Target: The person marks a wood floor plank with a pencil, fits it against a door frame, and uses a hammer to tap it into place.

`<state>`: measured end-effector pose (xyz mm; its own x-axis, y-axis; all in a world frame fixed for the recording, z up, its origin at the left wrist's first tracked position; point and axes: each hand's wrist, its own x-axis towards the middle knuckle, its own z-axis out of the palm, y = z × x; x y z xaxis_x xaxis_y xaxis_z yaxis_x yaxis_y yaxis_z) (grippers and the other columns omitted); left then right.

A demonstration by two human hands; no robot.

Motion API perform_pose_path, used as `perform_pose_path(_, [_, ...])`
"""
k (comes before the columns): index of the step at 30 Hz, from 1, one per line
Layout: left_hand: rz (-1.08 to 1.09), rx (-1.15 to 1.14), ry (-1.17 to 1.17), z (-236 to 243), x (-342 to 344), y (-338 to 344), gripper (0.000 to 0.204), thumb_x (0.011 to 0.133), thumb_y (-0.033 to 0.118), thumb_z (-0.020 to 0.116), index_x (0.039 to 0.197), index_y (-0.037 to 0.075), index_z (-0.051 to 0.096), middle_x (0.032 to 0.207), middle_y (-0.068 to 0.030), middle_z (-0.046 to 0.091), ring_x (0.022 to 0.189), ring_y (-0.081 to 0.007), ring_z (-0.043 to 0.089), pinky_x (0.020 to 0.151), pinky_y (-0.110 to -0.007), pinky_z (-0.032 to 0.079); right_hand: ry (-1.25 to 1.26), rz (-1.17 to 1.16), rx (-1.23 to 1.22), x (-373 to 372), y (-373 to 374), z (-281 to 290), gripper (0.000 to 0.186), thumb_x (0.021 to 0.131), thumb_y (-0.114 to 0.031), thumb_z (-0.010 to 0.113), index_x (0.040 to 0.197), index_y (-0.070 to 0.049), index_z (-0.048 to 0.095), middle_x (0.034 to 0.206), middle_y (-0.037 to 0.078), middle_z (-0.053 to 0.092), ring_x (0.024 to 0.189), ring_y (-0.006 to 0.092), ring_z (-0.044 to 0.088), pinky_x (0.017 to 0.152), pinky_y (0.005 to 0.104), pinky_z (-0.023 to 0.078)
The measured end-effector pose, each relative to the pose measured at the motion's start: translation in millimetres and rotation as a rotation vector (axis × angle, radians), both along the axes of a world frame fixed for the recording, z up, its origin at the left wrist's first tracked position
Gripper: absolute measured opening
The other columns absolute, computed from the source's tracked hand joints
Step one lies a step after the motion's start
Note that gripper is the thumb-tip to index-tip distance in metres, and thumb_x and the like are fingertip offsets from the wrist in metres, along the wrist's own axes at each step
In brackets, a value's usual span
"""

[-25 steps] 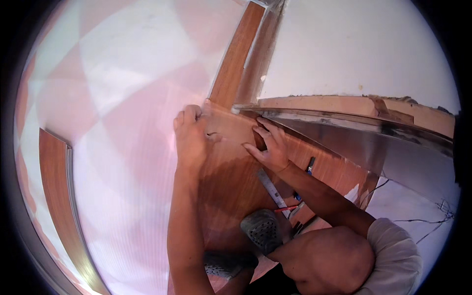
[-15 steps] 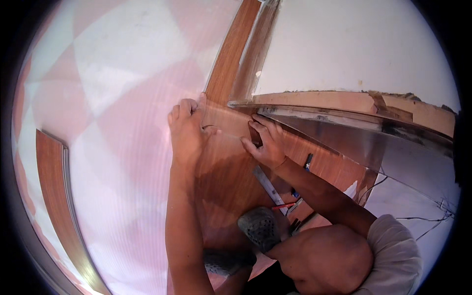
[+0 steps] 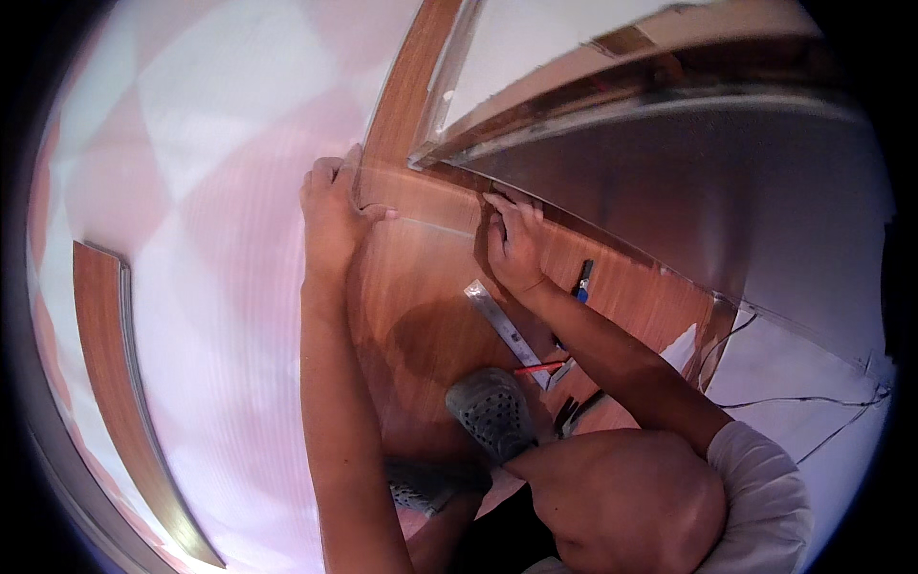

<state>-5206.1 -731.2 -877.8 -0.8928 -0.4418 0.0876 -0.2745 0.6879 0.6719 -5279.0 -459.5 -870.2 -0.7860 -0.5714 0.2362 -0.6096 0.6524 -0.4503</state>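
Note:
A short wood-patterned floorboard (image 3: 426,199) lies across the gap between the patterned floor sheet and the door frame, flush against the darker laid boards (image 3: 421,316). My left hand (image 3: 335,215) grips its left end, with the fingers curled over the edge and the thumb resting along the top. At its right end my right hand (image 3: 516,244) is closed, fingertips on the far corner beside the door and thumb drawn in under them. The underside of the board and the tips of some left fingers are hidden.
A metal square ruler (image 3: 507,335), a red pencil-like stick (image 3: 540,367) and a blue-and-black cutter (image 3: 583,280) lie near my shoe (image 3: 492,411). A dark door panel (image 3: 650,182) stands at right; cables (image 3: 813,400) lie beyond. Stacked planks (image 3: 110,354) lie far left.
The whole view has shifted, so the hands and board sit further up and left, with more of the door panel showing. My right thumb has drawn in toward the fingers.

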Motion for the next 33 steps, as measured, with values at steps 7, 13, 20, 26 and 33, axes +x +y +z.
perform_pose_path(7, [-0.027,0.136,-0.020,-5,1,-5,0.092,0.058,0.015,0.096,0.143,0.006,0.062,0.114,-0.0131,0.057,0.109,-0.0323,0.054,0.099,-0.041,0.047,0.006,0.138,0.045,15,17,6,0.050,0.084,0.002,0.063,0.134,0.002,0.064,0.141,0.021,0.057,0.129,0.0405,0.053,0.110,0.0471,0.043])
perform_pose_path(13, [-0.053,0.189,-0.015,0,3,-9,0.087,0.061,0.009,0.092,0.143,0.006,0.062,0.113,-0.0120,0.055,0.109,-0.0308,0.053,0.100,-0.040,0.045,0.010,0.179,0.040,15,18,1,0.052,0.080,0.003,0.065,0.132,0.004,0.064,0.142,0.020,0.057,0.129,0.0395,0.053,0.111,0.0474,0.043])
perform_pose_path(20, [-0.058,0.179,0.011,-3,7,-11,0.081,0.064,0.008,0.090,0.140,0.005,0.064,0.113,-0.0129,0.055,0.108,-0.0307,0.053,0.100,-0.040,0.046,-0.186,0.125,-0.050,16,17,11,0.048,0.084,0.005,0.062,0.132,0.005,0.064,0.141,0.020,0.059,0.131,0.0399,0.052,0.113,0.0459,0.042])
perform_pose_path(26, [0.043,0.048,0.035,8,15,3,0.061,0.071,0.009,0.087,0.129,0.004,0.069,0.110,-0.0160,0.059,0.104,-0.0353,0.057,0.095,-0.044,0.049,-0.818,-0.325,-0.379,32,1,23,0.034,0.099,-0.001,0.057,0.132,0.004,0.062,0.135,0.018,0.063,0.125,0.0323,0.060,0.109,0.0404,0.048])
perform_pose_path(33, [0.383,-0.085,-0.087,22,24,56,0.037,0.078,0.013,0.081,0.111,0.004,0.066,0.104,-0.0143,0.059,0.099,-0.0361,0.056,0.088,-0.047,0.047,-1.094,-0.470,-0.669,33,-9,36,0.025,0.105,-0.006,0.053,0.127,0.004,0.061,0.132,0.014,0.062,0.126,0.0246,0.059,0.112,0.0396,0.048])
